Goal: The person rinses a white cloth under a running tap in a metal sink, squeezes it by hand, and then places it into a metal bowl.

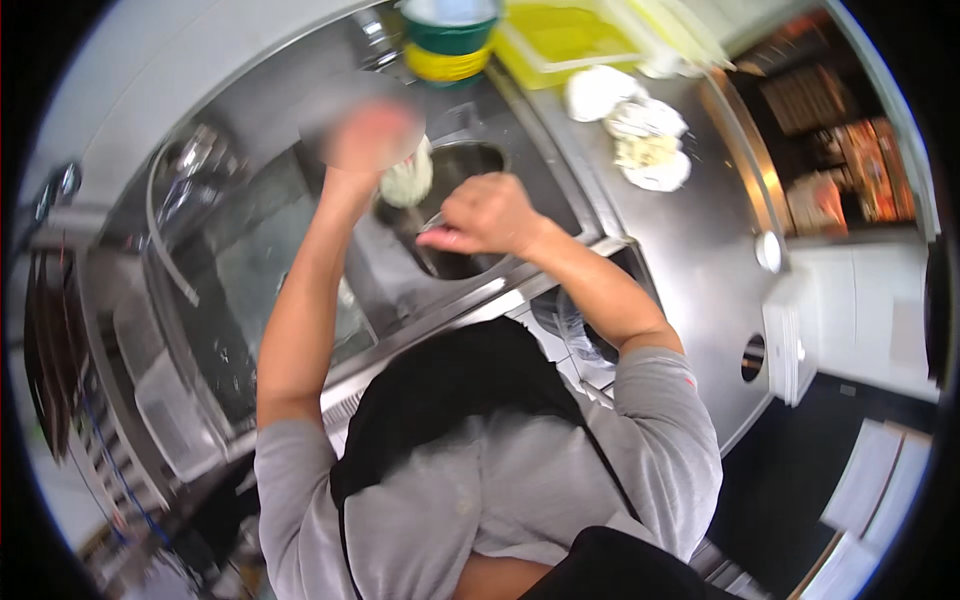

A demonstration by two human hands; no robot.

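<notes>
A blurred patch covers most of my left hand [375, 135], raised over the sink's back part; its fingers and hold cannot be made out. Just below and right of it a pale, whitish rounded thing [407, 176], perhaps a cloth or a vegetable, appears against the dark basin. My right hand [484, 214] is curled above the front of the round dark opening [480, 159] in the steel sink, thumb pointing left. A thin curved metal rim shows beside its fingers, but whether the hand grips it is unclear.
A water-filled basin [262, 217] with a curved pale hose [161, 247] lies left. Behind stand a green and yellow tub [448, 45] and a yellow-green plastic container [562, 37]. Crumpled white cloths or wrappings [652, 174] lie on the right steel counter [675, 232]. Clear plastic containers [176, 420] sit at the left.
</notes>
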